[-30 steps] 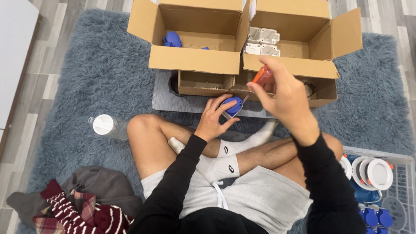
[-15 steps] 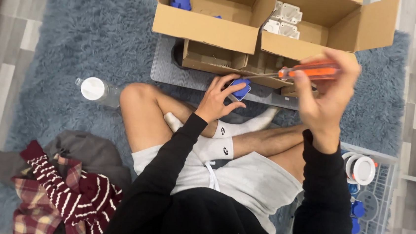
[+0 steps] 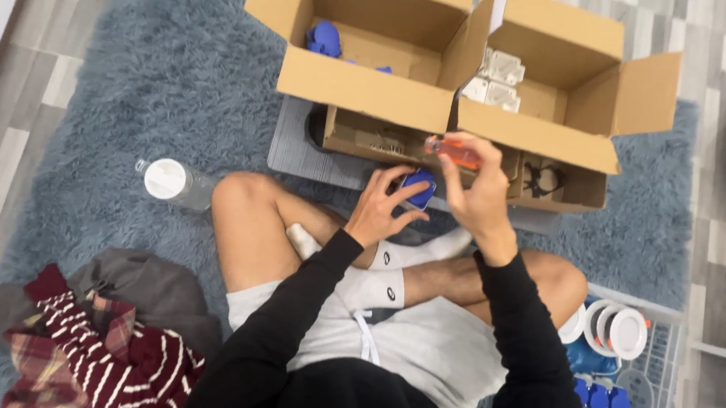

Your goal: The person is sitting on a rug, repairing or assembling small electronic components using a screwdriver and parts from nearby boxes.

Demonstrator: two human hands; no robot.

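The left hand (image 3: 380,204) squeezes a small blue plastic block (image 3: 420,188). The right hand (image 3: 480,192) grips a smooth orange handle (image 3: 453,152).

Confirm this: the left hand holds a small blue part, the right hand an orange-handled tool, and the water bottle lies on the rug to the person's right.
Wrong side. The head view shows the bottle on the rug to the person's left. The rest stands: left hand on the blue part, right hand on the orange-handled tool.

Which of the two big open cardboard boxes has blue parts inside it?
The left box, in front of the left hand: blue pieces lie in its back corner. The right box holds pale grey parts instead.
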